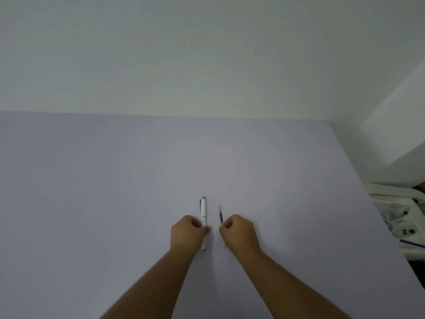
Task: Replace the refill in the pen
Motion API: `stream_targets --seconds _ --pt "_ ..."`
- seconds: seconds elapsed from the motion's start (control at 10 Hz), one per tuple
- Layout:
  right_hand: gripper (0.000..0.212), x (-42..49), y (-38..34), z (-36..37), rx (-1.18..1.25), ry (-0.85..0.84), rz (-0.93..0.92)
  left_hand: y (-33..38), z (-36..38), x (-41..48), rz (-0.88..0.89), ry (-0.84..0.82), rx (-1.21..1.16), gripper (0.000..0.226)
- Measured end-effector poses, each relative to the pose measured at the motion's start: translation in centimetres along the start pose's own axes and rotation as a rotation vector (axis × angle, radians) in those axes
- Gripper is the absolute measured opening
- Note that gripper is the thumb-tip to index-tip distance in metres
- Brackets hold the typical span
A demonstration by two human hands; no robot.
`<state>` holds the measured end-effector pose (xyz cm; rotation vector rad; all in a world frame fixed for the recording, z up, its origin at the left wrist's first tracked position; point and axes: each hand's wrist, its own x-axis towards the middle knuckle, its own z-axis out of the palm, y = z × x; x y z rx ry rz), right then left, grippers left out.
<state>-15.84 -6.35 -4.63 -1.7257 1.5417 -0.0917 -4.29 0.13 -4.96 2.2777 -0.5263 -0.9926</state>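
Observation:
A white pen [203,211] with a grey cap end lies lengthwise on the pale lilac table [115,192], its tip pointing toward me. My left hand [187,232] pinches the pen near its middle with thumb and fingers. Just to the right, a thin blue refill [221,215] with a yellow band points away from me. My right hand [239,232] has its fingers closed on the near part of the refill, which is hidden under the hand. The two hands sit side by side, a small gap apart.
The table ends at a white wall [207,65] at the back. Its right edge runs diagonally; beyond it stands a white plastic object [397,217] with black dots and a blue pen-like stick [411,244] lying on it.

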Motion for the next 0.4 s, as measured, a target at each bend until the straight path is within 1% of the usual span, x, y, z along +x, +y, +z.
stream_targets --seconds 0.2,0.3,0.4 --pt "0.011 -0.08 0.06 -0.2 0.006 -0.006 0.001 0.05 -0.16 -0.15 0.003 -0.01 0.008 0.027" --pt "0.015 -0.23 0.08 -0.32 0.002 -0.009 -0.02 0.11 -0.29 -0.23 0.015 -0.024 0.01 0.031" --pt "0.019 -0.45 -0.03 -0.69 -0.024 0.042 -0.031 0.46 -0.61 -0.83 -0.008 -0.012 0.014 0.04"
